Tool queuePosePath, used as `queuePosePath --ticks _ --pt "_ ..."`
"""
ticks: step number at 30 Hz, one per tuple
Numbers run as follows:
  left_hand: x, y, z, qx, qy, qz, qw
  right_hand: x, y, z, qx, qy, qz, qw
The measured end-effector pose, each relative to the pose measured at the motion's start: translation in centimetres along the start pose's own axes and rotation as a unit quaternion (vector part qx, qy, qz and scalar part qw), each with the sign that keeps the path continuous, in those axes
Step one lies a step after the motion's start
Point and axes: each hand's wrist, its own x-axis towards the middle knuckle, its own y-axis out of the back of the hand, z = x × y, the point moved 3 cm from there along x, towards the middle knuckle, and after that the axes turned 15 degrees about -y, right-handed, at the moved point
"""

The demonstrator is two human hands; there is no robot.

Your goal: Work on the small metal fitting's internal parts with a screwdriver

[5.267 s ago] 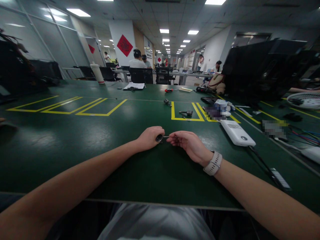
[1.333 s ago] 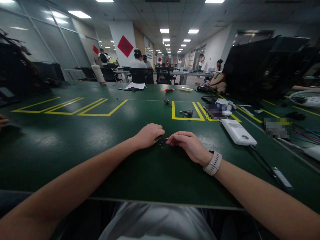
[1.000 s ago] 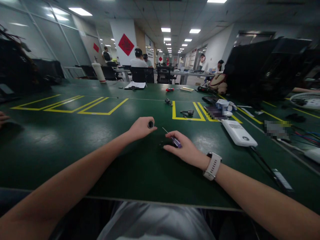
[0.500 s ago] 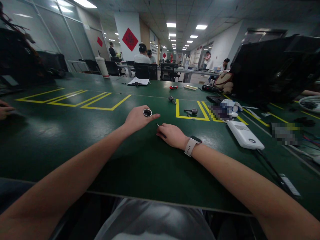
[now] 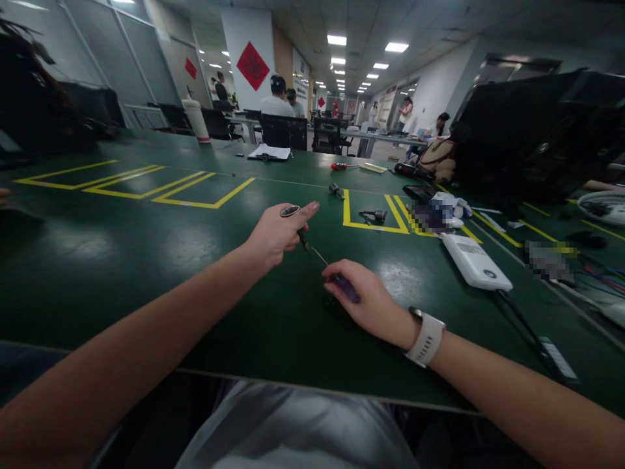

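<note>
My left hand (image 5: 276, 236) is closed around a dark part with a round, silver-rimmed end (image 5: 290, 211). That rim shows above the fist, and a narrow dark piece sticks out below the fingers; the middle is hidden in the palm. In my right hand (image 5: 368, 296) is a screwdriver (image 5: 347, 288) with a purple handle. Its thin metal shaft slants up and left, the tip close to the narrow lower piece; whether they touch I cannot tell. Both hands are above the green table (image 5: 273, 332).
Two dark metal parts (image 5: 374, 215) (image 5: 336, 191) lie around the yellow-taped square. A red-handled screwdriver (image 5: 338, 167) lies farther back. On the right are a white device with a cable (image 5: 476, 264) and clutter. A clipboard (image 5: 269, 153) and white bottle (image 5: 196, 120) stand toward the back.
My left hand has tilted, turning the silver rim edge-on and showing the narrow lower piece. My right hand has moved right and nearer to me, bringing the screwdriver's handle and shaft into view.
</note>
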Motion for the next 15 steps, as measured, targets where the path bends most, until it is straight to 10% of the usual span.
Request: queuePosePath --ticks 7,15 --pt "-1.1 0.0 -0.7 -0.118 0.075 0.049 0.989 0.7 1.7 3.1 0.445 -0.245 0.035 0.860" --pt "-1.1 0.5 -1.3 -0.237 0.108 0.091 0.961 0.6 1.6 3.0 0.421 -0.247 0.006 0.873"
